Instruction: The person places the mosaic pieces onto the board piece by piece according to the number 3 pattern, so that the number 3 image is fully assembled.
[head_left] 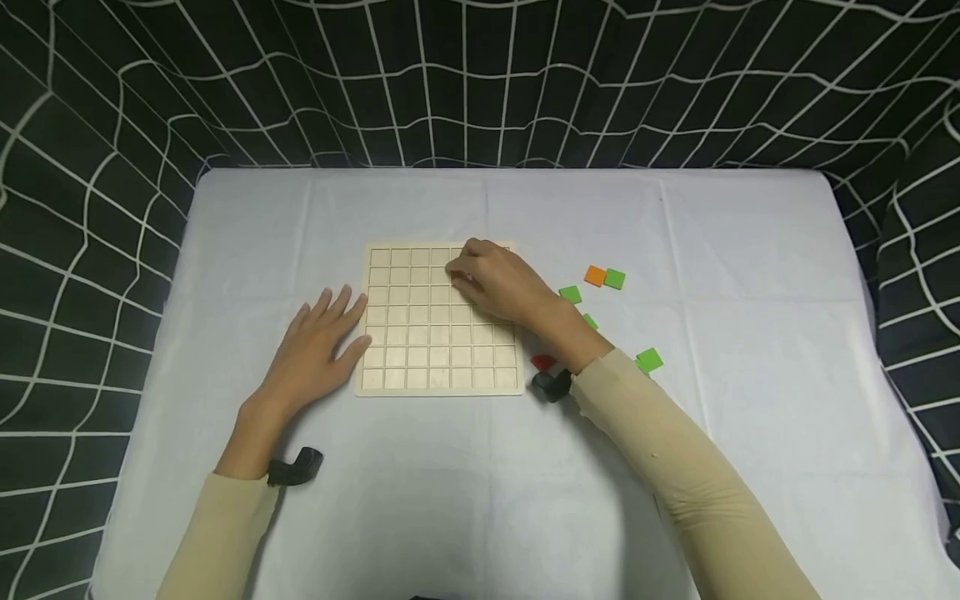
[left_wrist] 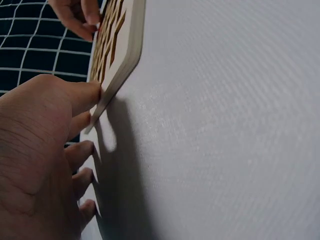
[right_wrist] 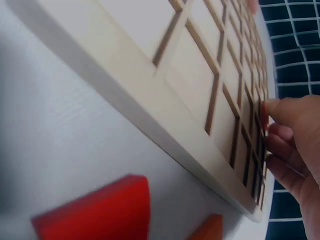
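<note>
Netting [head_left: 422,65] backs the worktop [head_left: 750,250]. My left hand [head_left: 315,346], spread, touches the board [head_left: 408,335] at frame centre; my right hand [head_left: 498,279] pinches a red piece [right_wrist: 264,116] at the board's upper right. Apparent step: seating it; next likely needs alignment, then release.

One left hand [head_left: 318,346] centre-left, one right hand [head_left: 497,279] mid-frame, that's two! Two black wrist cameras [head_left: 551,386] lower. One gridded board [head_left: 438,392], centre. Right of centre, one orange tile [head_left: 595,276], at least four green tiles [head_left: 614,279]. Right wrist view: one red piece [right_wrist: 100,212] lower left, a second red piece [right_wrist: 264,117] right.
</note>
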